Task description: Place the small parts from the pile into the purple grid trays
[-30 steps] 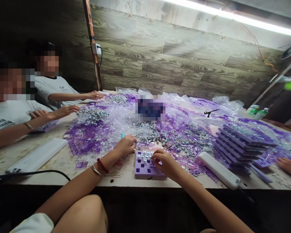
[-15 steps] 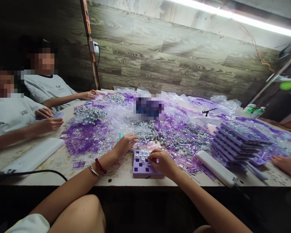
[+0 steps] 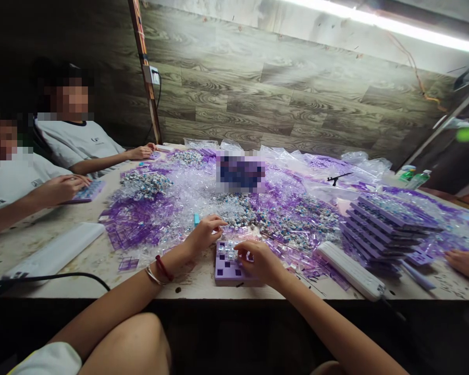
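Observation:
A purple block with square holes lies at the table's front edge before me. Small clear pieces fill some holes near its far side, while front holes stand bare. Over the block's right part is my right hand, thumb and forefinger closed together at the clear pieces; whatever is between the fingertips is too small to make out. My left hand hovers just beyond the block's left corner, beside a heap of small white and blue parts. Its fingers are bent slightly and apart, with nothing visible in them.
Clear and purple plastic pieces spread across the table. At right are a white power strip and a stack of filled purple blocks. Another white strip lies left. Two co-workers sit at left; another person's hand rests at right.
My right hand has shifted slightly left over the block, and my left hand barely moved. The nearer co-worker's hands have lowered a purple block toward the table.

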A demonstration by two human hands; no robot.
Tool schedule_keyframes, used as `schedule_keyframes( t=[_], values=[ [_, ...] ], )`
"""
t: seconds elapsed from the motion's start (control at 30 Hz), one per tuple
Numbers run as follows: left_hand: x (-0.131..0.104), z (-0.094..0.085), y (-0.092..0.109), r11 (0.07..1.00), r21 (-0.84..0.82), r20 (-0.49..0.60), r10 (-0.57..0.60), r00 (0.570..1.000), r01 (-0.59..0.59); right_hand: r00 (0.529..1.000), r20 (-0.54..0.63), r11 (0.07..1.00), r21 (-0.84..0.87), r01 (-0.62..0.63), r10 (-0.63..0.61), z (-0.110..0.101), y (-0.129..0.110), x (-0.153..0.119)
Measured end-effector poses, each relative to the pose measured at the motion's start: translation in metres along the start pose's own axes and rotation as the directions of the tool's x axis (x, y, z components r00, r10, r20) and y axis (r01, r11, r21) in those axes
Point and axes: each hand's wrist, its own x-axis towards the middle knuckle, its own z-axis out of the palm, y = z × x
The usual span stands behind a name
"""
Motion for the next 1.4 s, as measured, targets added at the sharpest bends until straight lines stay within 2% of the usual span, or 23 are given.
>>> schedule_keyframes(
  t=[0.37, 0.53, 0.67, 0.83, 1.0, 1.23, 1.4],
  values=[
    [-0.0002, -0.0002, 0.0010, 1.000, -0.005, 0.033, -0.020, 0.999, 0.020, 0.995, -0.065, 0.995, 0.062, 0.075, -0.071, 0.0039, 0.0007, -0.0014],
    [0.0000, -0.0012, 0.0029, 1.000, -0.015, 0.028, -0.016, 0.999, 0.016, 0.988, -0.122, 0.981, 0.158, 0.114, -0.095, 0.0037, 0.0029, -0.0002],
    [0.0002, -0.0011, 0.0041, 1.000, -0.011, 0.029, -0.016, 0.999, 0.016, 0.993, -0.073, 0.971, 0.213, 0.104, -0.091, 0.0039, 0.0087, -0.0004],
    [-0.0004, 0.0005, 0.0022, 1.000, -0.001, 0.031, -0.029, 0.999, 0.029, 0.998, -0.016, 0.988, 0.144, 0.055, -0.054, 0.0034, 0.0068, -0.0008],
    [-0.0011, 0.0012, 0.0015, 1.000, -0.002, 0.029, -0.029, 0.999, 0.030, 0.998, -0.004, 0.997, 0.043, 0.062, -0.062, 0.0018, 0.0011, -0.0005],
    [-0.0011, 0.0011, 0.0022, 0.999, -0.018, 0.032, -0.033, 0.999, 0.033, 0.995, 0.020, 0.994, -0.052, 0.096, -0.095, -0.0001, 0.0052, 0.0001],
    [-0.0013, 0.0005, 0.0032, 0.999, -0.017, 0.042, -0.035, 0.999, 0.036, 0.995, 0.020, 0.994, -0.030, 0.100, -0.100, -0.0018, 0.0031, -0.0007]
  ],
)
